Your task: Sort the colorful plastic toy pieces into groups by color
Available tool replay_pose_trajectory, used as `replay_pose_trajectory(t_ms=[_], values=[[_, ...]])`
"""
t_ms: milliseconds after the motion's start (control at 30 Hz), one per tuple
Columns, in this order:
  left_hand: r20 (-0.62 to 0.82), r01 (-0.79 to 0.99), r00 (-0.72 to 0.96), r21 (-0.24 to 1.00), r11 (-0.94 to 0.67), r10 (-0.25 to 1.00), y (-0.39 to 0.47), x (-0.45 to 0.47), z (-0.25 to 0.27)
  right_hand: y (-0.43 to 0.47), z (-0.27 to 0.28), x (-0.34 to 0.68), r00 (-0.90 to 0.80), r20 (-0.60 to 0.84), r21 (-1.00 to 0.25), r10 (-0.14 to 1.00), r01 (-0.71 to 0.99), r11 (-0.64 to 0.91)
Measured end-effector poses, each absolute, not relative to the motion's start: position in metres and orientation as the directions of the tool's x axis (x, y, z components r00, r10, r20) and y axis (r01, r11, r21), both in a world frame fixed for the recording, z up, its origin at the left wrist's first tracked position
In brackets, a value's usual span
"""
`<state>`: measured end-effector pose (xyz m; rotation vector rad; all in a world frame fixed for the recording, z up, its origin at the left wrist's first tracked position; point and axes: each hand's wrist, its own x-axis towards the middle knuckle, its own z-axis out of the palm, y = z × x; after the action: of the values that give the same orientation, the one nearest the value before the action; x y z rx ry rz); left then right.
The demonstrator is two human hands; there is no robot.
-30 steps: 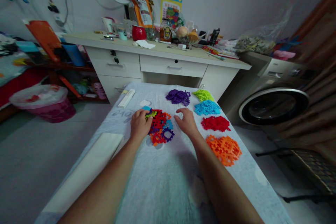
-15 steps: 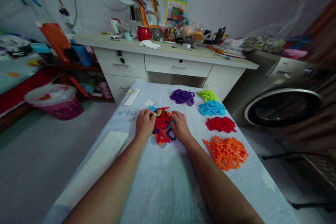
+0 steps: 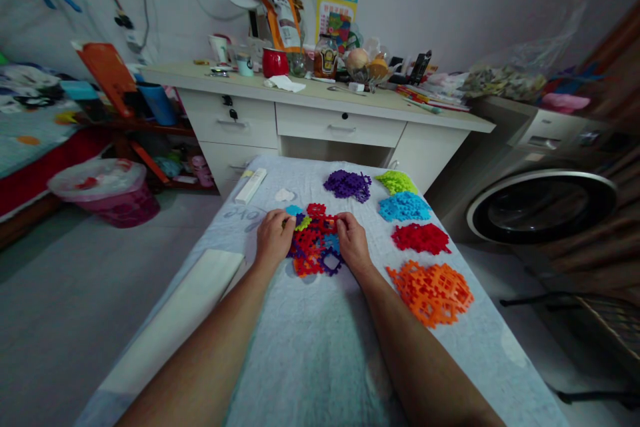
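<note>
A mixed pile of flat, notched plastic building pieces (image 3: 309,243), in red, orange, blue, purple and green, lies between my two hands. On its left edge rests my left hand (image 3: 274,238), fingers curled in and closed; what they hold is hidden. My right hand (image 3: 354,240) pinches a red building piece (image 3: 329,221) at the pile's right side. Sorted heaps lie to the right: purple pieces (image 3: 347,185), green pieces (image 3: 396,181), light blue pieces (image 3: 404,205), red pieces (image 3: 421,238) and orange pieces (image 3: 431,290).
A cloth-covered table (image 3: 310,353) bears everything. Along its left side lie a long white board (image 3: 185,313) and a small white box (image 3: 251,186). Behind stands a cluttered white desk (image 3: 310,93); a washing machine (image 3: 540,173) is at right, a pink bin (image 3: 107,197) at left.
My right hand has shifted slightly right and now pinches a red piece. More of the pile shows, with a purple piece and a red piece uncovered. My left hand has barely moved.
</note>
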<state>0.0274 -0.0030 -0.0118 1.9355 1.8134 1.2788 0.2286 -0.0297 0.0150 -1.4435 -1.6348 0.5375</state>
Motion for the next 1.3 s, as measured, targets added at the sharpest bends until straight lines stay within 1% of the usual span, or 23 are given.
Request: replay_pose_trajectory(t_ms=[100, 200, 267, 333, 433, 533, 667, 867, 933, 1000, 1100, 1200, 1300], values=[[0.442, 0.708, -0.122, 0.667, -0.234, 0.889, -0.003, 0.027, -0.013, -0.027, 0.011, 0.234, 0.125, 0.269, -0.810, 0.955, 0.566, 0.154], [0.449, 0.702, -0.114, 0.668, -0.248, 0.886, -0.003, 0.027, -0.013, -0.024, 0.008, 0.240, 0.128, 0.256, -0.750, 0.958, 0.651, 0.114], [0.447, 0.697, -0.113, 0.673, -0.250, 0.887, -0.003, 0.027, -0.013, -0.023, 0.008, 0.245, 0.073, 0.282, -0.675, 0.956, 0.723, 0.144], [0.437, 0.696, -0.117, 0.677, -0.240, 0.892, -0.004, 0.027, -0.011, -0.023, 0.008, 0.248, -0.024, 0.287, -0.617, 0.958, 0.760, 0.204], [0.422, 0.699, -0.113, 0.677, -0.230, 0.900, -0.004, 0.027, -0.009, -0.025, 0.009, 0.250, -0.155, 0.224, -0.585, 0.962, 0.768, 0.260], [0.422, 0.697, -0.111, 0.679, -0.232, 0.900, -0.004, 0.026, -0.009, -0.027, 0.010, 0.249, -0.215, 0.163, -0.570, 0.963, 0.776, 0.270], [0.428, 0.695, -0.117, 0.680, -0.234, 0.896, -0.003, 0.026, -0.010, -0.027, 0.017, 0.248, -0.241, 0.156, -0.525, 0.958, 0.801, 0.287], [0.441, 0.695, -0.104, 0.674, -0.252, 0.892, -0.002, 0.026, -0.012, -0.023, 0.049, 0.278, -0.136, 0.218, -0.421, 0.966, 0.880, 0.219], [0.445, 0.696, -0.102, 0.670, -0.256, 0.889, -0.002, 0.026, -0.012, -0.023, 0.062, 0.303, -0.076, 0.238, -0.370, 0.968, 0.915, 0.163], [0.443, 0.698, -0.105, 0.671, -0.252, 0.890, -0.002, 0.026, -0.012, -0.026, 0.072, 0.332, 0.011, 0.240, -0.310, 0.971, 0.949, 0.065], [0.440, 0.699, -0.105, 0.671, -0.248, 0.892, -0.002, 0.026, -0.012, -0.036, 0.078, 0.371, 0.163, 0.174, -0.232, 0.971, 0.965, -0.120], [0.446, 0.702, -0.101, 0.665, -0.253, 0.889, -0.001, 0.026, -0.013, -0.046, 0.077, 0.396, 0.319, 0.106, -0.153, 0.942, 0.941, -0.301], [0.451, 0.708, -0.096, 0.658, -0.257, 0.887, -0.001, 0.026, -0.014, -0.051, 0.074, 0.406, 0.433, 0.080, -0.118, 0.898, 0.898, -0.423]])
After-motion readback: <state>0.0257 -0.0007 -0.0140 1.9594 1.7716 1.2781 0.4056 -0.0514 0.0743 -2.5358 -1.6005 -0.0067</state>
